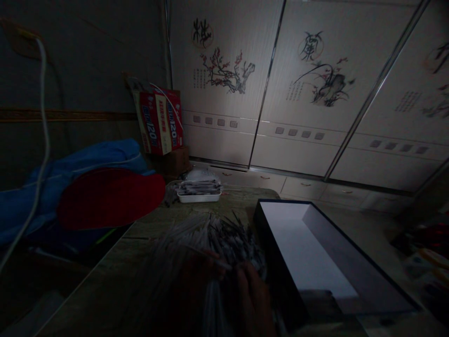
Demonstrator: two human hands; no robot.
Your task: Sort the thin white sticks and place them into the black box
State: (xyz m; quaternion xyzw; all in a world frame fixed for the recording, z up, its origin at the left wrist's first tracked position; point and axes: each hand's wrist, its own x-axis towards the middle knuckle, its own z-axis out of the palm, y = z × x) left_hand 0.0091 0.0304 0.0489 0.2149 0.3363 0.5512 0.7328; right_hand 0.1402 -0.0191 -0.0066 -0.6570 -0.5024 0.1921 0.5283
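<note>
In the dim head view, my left hand (198, 274) is closed on a thin, pale, pen-like stick (221, 263) that slants across the front of the pile. My right hand (255, 295) is close beside it with fingers bent together near the stick's right end; what they pinch is too dark to tell. Just beyond both hands lies a heap of dark, slender pen-like pieces (233, 238). Whitish, clear-looking thin sticks (185, 234) spread to its left, and more pale sticks (214, 304) lie below, between the hands.
On the table (140, 243), a white tray (199, 198) filled with thin sticks stands at the back. To the right is a dark-edged box (291, 243) with a white inside and a dark bundle at its near end. A red round seat (112, 199) and red carton (159, 122) are left.
</note>
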